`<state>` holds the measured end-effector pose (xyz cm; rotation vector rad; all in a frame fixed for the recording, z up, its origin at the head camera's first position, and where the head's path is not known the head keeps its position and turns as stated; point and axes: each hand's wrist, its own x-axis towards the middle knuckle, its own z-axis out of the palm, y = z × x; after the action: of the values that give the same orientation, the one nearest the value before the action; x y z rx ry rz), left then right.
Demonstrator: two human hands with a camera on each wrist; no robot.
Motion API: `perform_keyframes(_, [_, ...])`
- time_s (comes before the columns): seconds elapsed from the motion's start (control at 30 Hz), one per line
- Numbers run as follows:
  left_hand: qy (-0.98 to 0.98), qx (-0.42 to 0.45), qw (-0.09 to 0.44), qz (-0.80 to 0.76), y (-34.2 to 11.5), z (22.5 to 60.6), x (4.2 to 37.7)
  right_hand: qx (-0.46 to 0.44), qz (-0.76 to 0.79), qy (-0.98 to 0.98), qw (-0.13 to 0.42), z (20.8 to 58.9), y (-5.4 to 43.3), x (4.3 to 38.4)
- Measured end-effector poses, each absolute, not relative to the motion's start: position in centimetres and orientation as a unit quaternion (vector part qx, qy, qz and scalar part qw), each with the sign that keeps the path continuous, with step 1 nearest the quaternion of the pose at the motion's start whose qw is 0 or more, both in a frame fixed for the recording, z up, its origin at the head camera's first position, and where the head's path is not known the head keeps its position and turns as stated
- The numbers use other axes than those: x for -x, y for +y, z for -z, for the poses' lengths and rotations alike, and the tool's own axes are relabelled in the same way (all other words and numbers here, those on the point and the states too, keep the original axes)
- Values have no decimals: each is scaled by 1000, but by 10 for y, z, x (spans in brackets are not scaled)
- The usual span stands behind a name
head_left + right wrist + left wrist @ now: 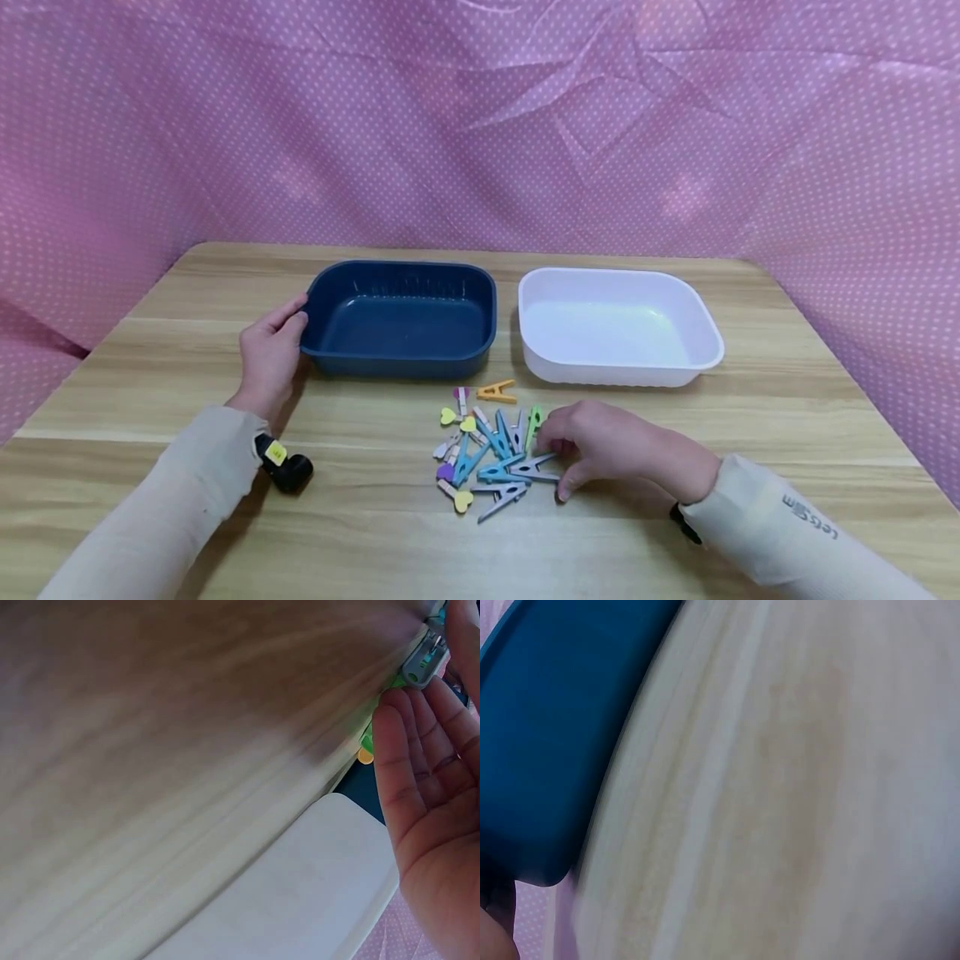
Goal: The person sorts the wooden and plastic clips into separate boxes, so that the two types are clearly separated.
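My left hand (268,358) grips the left rim of a dark blue plastic basin (397,367), thumb at the edge. The left wrist view shows the basin's outer wall (555,735) and only a bit of the hand at the corner. Over the right side of a clothespin pile is my right hand (618,446), thumb and fingers apart. A grey clothespin (534,472) and a green clothespin (533,423) lie nearest its fingertips. In the right wrist view, the fingers (397,765) are gently bent beside a grey clothespin (421,664); whether they touch is unclear.
A white basin (622,373) stands to the right of the blue one. Among the pile are blue clothespins (498,442), an orange clothespin (497,392) and small heart-decorated pegs (462,500). A pink dotted cloth (480,125) hangs behind the wooden table (360,517).
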<state>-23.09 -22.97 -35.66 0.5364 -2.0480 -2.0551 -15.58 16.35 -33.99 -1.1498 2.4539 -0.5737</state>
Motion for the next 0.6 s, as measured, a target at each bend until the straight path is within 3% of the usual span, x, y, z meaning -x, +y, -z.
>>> perform_keyframes(0.6, [-694, -175, 105, 690, -228, 358, 227, 438, 196, 860, 172, 343, 167, 156])
